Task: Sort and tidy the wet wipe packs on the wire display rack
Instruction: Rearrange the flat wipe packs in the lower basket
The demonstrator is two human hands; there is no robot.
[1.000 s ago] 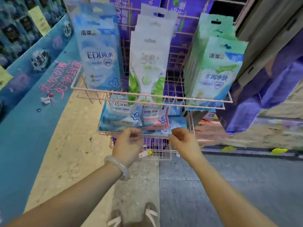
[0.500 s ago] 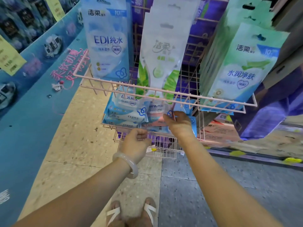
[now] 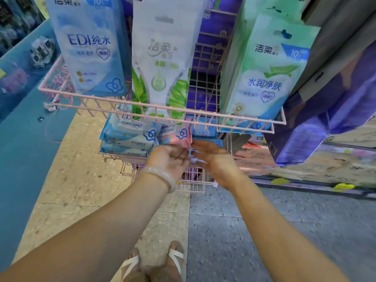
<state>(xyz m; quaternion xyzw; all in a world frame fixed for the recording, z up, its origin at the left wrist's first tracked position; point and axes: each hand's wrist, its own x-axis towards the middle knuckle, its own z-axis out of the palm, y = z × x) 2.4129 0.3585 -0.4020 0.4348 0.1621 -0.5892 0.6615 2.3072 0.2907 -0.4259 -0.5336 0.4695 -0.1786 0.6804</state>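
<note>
Speckled shop floor (image 3: 234,231), beige on one side and grey on the other, spreads beneath a pink wire rack (image 3: 162,107). Both hands reach to its lower basket: the left hand (image 3: 171,159) and right hand (image 3: 215,159) have fingers spread loosely, palms facing, with a small pack (image 3: 192,156) blurred between the fingertips; whether they grip it I cannot tell. Just beyond the fingers lie stacked blue packs (image 3: 126,139) and a pink pack (image 3: 177,137). Above them hang larger packs (image 3: 91,47).
</note>
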